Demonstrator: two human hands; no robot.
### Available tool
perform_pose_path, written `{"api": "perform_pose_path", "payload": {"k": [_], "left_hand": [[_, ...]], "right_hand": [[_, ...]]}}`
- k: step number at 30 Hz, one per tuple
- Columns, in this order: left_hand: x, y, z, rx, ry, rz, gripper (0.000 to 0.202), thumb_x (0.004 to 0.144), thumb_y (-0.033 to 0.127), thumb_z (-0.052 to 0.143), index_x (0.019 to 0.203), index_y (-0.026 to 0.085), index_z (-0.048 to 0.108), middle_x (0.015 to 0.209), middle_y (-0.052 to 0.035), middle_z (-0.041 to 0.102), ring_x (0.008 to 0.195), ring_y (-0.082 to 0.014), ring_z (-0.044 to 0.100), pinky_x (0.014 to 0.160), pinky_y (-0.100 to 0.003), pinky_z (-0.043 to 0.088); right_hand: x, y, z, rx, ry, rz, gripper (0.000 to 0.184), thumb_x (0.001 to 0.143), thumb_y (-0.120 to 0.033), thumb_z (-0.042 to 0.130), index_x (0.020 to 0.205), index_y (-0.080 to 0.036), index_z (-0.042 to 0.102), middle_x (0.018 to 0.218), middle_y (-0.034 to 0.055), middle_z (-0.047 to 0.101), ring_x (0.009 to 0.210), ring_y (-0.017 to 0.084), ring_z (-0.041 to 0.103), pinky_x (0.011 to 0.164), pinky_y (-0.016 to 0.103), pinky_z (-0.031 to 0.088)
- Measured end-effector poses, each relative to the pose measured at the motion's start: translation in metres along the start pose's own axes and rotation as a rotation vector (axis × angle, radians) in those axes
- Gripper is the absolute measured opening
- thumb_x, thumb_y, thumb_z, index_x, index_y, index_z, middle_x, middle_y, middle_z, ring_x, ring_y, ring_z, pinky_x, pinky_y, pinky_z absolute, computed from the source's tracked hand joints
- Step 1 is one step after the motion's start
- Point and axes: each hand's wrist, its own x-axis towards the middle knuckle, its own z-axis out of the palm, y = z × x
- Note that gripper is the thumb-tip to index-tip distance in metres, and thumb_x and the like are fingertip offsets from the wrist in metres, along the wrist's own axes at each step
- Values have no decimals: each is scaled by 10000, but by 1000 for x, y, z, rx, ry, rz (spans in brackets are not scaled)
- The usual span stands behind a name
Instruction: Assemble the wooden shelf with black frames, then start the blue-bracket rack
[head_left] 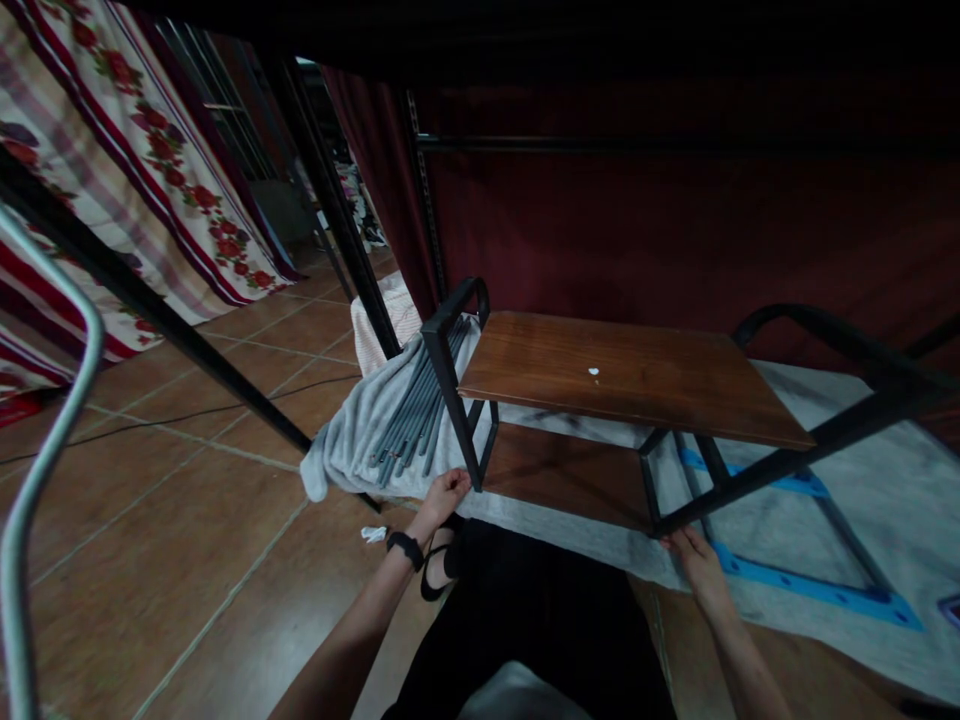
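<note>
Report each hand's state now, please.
Left hand: curled at one end of black-framed brown wooden shelf; grip unclear.
Right hand: at its other end; grip unclear.

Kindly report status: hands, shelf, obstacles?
Left hand at bottom left corner of shelf, right hand at bottom right. Shelf upright on grey cloth. Rods beside left end, possibly obstructing.

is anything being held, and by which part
The left hand and right hand are at the near bottom corners of the shelf unit; whether they grip it can't be told.
</note>
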Motion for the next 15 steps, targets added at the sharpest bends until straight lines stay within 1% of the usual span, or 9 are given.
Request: {"api": "perform_pose_path", "payload": {"k": [2,5,9,13,15], "left_hand": [[1,-4,-1,24,-16,7,314,670,461,679,702,156,612,638,13,513,616,-118,412,560,-233,320],[2,-9,-3,58,-53,38,354,696,501,655,723,151,606,651,19,501,619,-113,407,567,-231,322],[1,-9,-5,75,-91,82,355,729,493,655,770,143,619,704,5,534,647,-118,435,594,-241,355],[1,-7,-5,83,-88,102,342,730,484,666,714,151,592,671,12,513,647,-122,445,606,-247,371],[1,-6,-5,87,-87,105,345,736,486,659,692,154,578,657,18,503,641,-119,444,611,-249,374]], "right_hand": [[0,1,-1,-20,-27,18,320,682,-527,644,768,-221,679,747,46,714,709,226,662,720,358,553],[0,2,-2,-47,-27,8,319,691,-523,634,778,-219,676,745,48,716,714,227,663,707,351,553],[1,4,1,-47,-11,-2,318,699,-532,608,792,-232,661,744,39,715,717,230,671,705,350,558],[-1,1,4,-49,3,-9,339,698,-553,601,796,-233,654,738,37,708,710,230,677,718,352,562],[-3,-3,5,-85,9,-54,352,708,-565,591,797,-232,662,760,46,719,724,234,685,728,354,567]]}}
